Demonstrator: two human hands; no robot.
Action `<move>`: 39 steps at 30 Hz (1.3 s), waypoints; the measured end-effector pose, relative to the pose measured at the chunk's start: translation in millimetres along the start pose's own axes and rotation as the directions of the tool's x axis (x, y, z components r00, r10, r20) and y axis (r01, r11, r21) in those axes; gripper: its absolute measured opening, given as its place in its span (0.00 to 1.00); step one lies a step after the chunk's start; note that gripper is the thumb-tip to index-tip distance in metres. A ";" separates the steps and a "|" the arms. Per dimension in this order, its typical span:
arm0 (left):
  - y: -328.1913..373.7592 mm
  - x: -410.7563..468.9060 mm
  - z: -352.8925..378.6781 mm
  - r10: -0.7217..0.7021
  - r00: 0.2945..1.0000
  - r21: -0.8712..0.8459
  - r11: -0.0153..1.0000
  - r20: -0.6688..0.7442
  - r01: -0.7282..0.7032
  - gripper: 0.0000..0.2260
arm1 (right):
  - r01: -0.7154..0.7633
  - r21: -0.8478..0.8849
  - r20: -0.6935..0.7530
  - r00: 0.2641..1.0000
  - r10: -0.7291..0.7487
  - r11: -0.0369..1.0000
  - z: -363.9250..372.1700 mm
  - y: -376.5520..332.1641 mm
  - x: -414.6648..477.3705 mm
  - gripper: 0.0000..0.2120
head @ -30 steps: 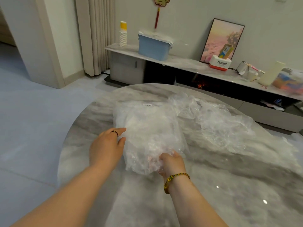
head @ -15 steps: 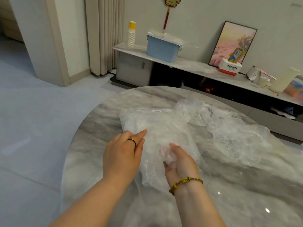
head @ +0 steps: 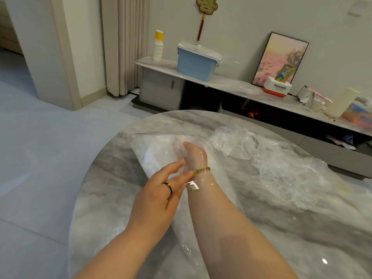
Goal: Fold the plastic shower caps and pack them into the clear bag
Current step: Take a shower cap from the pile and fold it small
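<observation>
The clear bag (head: 150,158) lies on the round marble table (head: 112,198), its mouth toward me, with white folded shower caps showing through it. My right hand (head: 191,156) is inside the bag past the wrist. Seen through the plastic, its blurred fingers curl around a wad of shower caps. My left hand (head: 159,196), wearing a black ring, holds the edge of the bag's mouth beside my right wrist, fingers stretched forward. A loose heap of crumpled shower caps (head: 271,160) lies to the right of the bag.
The table's curved edge runs close on the left, with floor beyond. Behind the table is a low cabinet (head: 231,87) with a blue box (head: 196,64), stacked paper cups (head: 157,48), a framed picture (head: 281,59) and small items.
My right hand has pushed forward from the bag's mouth deep into the bag with the wad of caps. My left hand has shifted to the mouth's edge by the right wrist.
</observation>
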State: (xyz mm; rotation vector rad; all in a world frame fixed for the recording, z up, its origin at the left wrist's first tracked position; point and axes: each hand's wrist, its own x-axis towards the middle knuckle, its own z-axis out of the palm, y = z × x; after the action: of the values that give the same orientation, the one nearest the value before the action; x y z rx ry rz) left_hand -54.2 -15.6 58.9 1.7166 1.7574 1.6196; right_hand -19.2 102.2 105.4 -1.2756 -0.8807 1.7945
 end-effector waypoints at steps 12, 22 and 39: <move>-14.7 3.3 -0.9 -0.024 0.998 0.046 0.999 -0.056 0.027 0.18 | 0.229 -0.453 -0.054 0.958 -0.283 0.862 14.6 5.4 72.3 0.16; -26.5 7.4 0.6 0.126 0.981 0.487 0.873 -0.150 -0.038 0.19 | 0.174 -0.979 0.127 0.928 -0.350 0.106 11.9 14.7 43.5 0.26; 11.6 -4.7 -12.4 -0.102 0.994 0.586 0.808 0.046 0.056 0.24 | 0.672 -0.741 0.600 0.651 -0.465 -0.015 -104.1 32.5 -113.5 0.16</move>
State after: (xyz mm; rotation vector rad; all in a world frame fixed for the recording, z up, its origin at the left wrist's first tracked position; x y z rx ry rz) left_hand -55.3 -29.1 70.1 1.8620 2.4253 1.0051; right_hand 99.6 -0.9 99.8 -1.0029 -2.4413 0.4913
